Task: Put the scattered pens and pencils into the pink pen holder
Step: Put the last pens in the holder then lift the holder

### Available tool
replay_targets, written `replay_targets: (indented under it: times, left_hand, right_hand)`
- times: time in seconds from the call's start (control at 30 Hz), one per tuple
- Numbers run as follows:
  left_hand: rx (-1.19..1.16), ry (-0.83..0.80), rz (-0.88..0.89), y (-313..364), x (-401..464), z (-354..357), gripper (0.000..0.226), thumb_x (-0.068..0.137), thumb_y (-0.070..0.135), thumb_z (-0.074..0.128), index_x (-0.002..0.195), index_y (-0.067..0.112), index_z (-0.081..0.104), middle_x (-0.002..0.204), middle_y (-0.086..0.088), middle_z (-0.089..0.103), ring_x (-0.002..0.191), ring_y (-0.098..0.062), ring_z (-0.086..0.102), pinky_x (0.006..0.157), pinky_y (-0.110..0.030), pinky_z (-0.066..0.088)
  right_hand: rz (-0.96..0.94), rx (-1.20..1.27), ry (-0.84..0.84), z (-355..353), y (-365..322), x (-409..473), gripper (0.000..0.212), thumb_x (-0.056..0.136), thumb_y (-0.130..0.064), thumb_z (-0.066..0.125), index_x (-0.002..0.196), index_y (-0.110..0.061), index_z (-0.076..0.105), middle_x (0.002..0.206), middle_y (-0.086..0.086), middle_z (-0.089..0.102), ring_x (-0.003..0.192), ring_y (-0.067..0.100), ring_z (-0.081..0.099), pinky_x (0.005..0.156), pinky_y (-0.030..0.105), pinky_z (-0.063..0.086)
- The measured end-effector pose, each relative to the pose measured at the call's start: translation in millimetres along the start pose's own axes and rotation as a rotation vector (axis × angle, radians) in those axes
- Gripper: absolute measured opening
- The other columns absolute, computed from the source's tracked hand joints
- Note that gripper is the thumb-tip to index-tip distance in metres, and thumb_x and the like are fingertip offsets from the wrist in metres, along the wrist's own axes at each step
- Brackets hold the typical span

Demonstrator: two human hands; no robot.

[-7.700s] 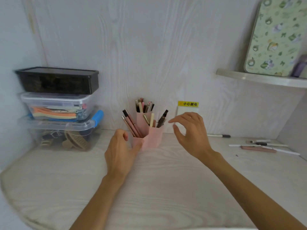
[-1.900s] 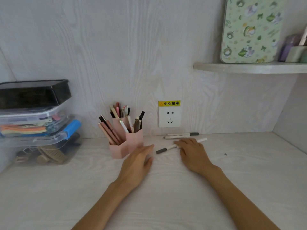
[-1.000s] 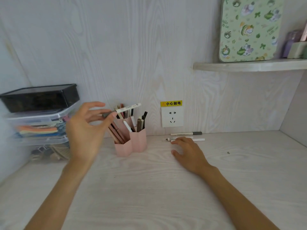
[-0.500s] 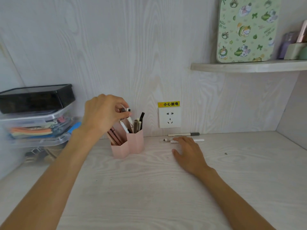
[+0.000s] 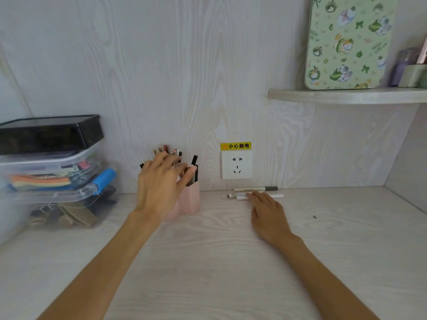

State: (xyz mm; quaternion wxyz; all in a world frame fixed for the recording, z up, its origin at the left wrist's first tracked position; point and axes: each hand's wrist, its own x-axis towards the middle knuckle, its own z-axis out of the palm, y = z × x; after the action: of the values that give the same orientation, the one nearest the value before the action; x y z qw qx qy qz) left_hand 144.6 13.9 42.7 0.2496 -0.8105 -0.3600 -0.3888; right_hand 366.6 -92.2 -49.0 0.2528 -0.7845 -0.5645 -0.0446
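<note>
The pink pen holder (image 5: 191,199) stands against the back wall, filled with several pens and pencils. My left hand (image 5: 160,183) hovers in front of it with fingers spread and nothing in them, hiding most of the holder. Two pens lie on the desk by the wall: a white pen (image 5: 233,196) nearer me and a pen with a dark cap (image 5: 255,188) behind it. My right hand (image 5: 268,212) lies flat on the desk, its fingertips touching the white pen.
Stacked plastic storage boxes (image 5: 49,162) fill the left corner. A wall socket (image 5: 236,165) with a yellow warning label sits right of the holder. A shelf (image 5: 346,96) at upper right carries a green patterned tin (image 5: 346,42). A side wall closes the desk at right.
My left hand has let go of the white pen into the holder and opened, dropping lower in front of it. My right hand stays on the desk by the white pen.
</note>
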Motion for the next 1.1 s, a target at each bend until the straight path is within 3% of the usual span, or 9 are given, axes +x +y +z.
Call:
replay_targets:
  times: [0.1, 0.23, 0.43, 0.6, 0.7, 0.8, 0.9, 0.97, 1.1]
  left_hand:
    - [-0.015, -0.089, 0.015, -1.5, -6.8, 2.6, 0.053, 0.089, 0.056, 0.037, 0.108, 0.019, 0.069, 0.132, -0.003, 0.055, 0.125, -0.023, 0.042, 0.09, -0.04, 0.038]
    - [-0.117, -0.059, -0.122, -11.4, -29.9, 0.0, 0.071, 0.083, 0.063, 0.041, 0.136, 0.016, 0.044, 0.145, -0.005, 0.039, 0.133, -0.023, 0.033, 0.106, -0.04, 0.029]
    - [-0.422, 0.036, -0.612, -32.9, -75.4, 1.9, 0.089, 0.06, 0.05, 0.081, 0.129, 0.013, 0.04, 0.13, -0.009, 0.042, 0.115, -0.024, 0.045, 0.093, -0.036, 0.04]
    - [-0.726, -0.192, -0.849, -48.4, -82.9, 17.1, 0.094, 0.052, 0.063, 0.074, 0.129, 0.02, 0.041, 0.126, 0.0, 0.052, 0.102, -0.014, 0.051, 0.084, -0.037, 0.047]
    - [-0.804, -0.28, -0.813, -50.9, -82.7, 24.7, 0.081, 0.059, 0.06, 0.075, 0.125, 0.022, 0.051, 0.123, 0.004, 0.058, 0.106, -0.015, 0.054, 0.09, -0.039, 0.049]
    - [-0.81, -0.316, -0.737, -51.4, -81.2, 25.2, 0.06, 0.066, 0.052, 0.076, 0.118, 0.028, 0.059, 0.113, 0.014, 0.061, 0.103, -0.009, 0.057, 0.088, -0.035, 0.05]
    - [-0.837, -0.331, -0.716, -53.2, -84.2, 23.9, 0.04, 0.068, 0.055, 0.073, 0.103, 0.037, 0.065, 0.099, 0.024, 0.065, 0.094, 0.0, 0.061, 0.081, -0.028, 0.051]
    - [-0.842, -0.325, -0.713, -53.1, -85.0, 22.5, 0.037, 0.067, 0.058, 0.071, 0.099, 0.039, 0.065, 0.094, 0.027, 0.066, 0.091, 0.006, 0.061, 0.079, -0.025, 0.05]
    - [-0.859, -0.317, -0.727, -53.8, -85.1, 19.8, 0.036, 0.066, 0.057, 0.073, 0.097, 0.041, 0.065, 0.089, 0.03, 0.066, 0.088, 0.012, 0.059, 0.074, -0.018, 0.046]
  right_hand:
    - [-0.027, 0.039, 0.051, -2.0, -1.5, -1.5, 0.045, 0.09, -0.007, 0.04, 0.132, -0.021, 0.045, 0.14, 0.001, 0.042, 0.132, 0.019, 0.034, 0.106, 0.035, 0.028]
    - [-0.039, 0.05, 0.111, -6.4, -4.3, -2.5, 0.037, 0.088, -0.011, 0.048, 0.123, -0.02, 0.054, 0.119, 0.003, 0.055, 0.111, 0.025, 0.048, 0.094, 0.036, 0.035]
    - [-0.063, -0.036, 0.141, -10.2, -8.1, -3.0, 0.024, 0.087, -0.018, 0.056, 0.108, -0.021, 0.067, 0.102, 0.004, 0.058, 0.099, 0.026, 0.051, 0.081, 0.034, 0.036]
    - [-0.199, -0.136, -0.032, -25.3, -14.8, 2.5, 0.019, 0.093, -0.025, 0.05, 0.107, -0.019, 0.06, 0.109, -0.003, 0.059, 0.105, 0.018, 0.05, 0.075, 0.023, 0.033]
    - [-0.244, -0.075, 0.026, -47.5, -38.0, 11.7, 0.015, 0.095, -0.028, 0.045, 0.106, -0.021, 0.054, 0.097, -0.006, 0.062, 0.093, 0.015, 0.057, 0.072, 0.028, 0.043]
    - [-0.245, 0.312, 0.248, -75.3, -84.7, 29.5, 0.016, 0.094, -0.024, 0.049, 0.109, -0.021, 0.046, 0.09, -0.004, 0.064, 0.083, 0.014, 0.062, 0.071, 0.028, 0.05]
    - [-0.284, 0.631, 0.404, -94.3, -136.5, 48.8, 0.037, 0.092, -0.021, 0.052, 0.125, -0.026, 0.037, 0.091, 0.002, 0.069, 0.08, 0.011, 0.065, 0.073, 0.024, 0.053]
    - [-0.316, 0.707, 0.468, -99.2, -163.5, 60.5, 0.043, 0.093, -0.02, 0.052, 0.131, -0.028, 0.033, 0.091, 0.004, 0.069, 0.079, 0.009, 0.066, 0.072, 0.022, 0.053]
    - [-0.317, 0.745, 0.58, -91.9, -198.0, 78.9, 0.035, 0.093, -0.018, 0.051, 0.126, -0.024, 0.041, 0.092, 0.003, 0.07, 0.081, 0.012, 0.066, 0.071, 0.018, 0.051]
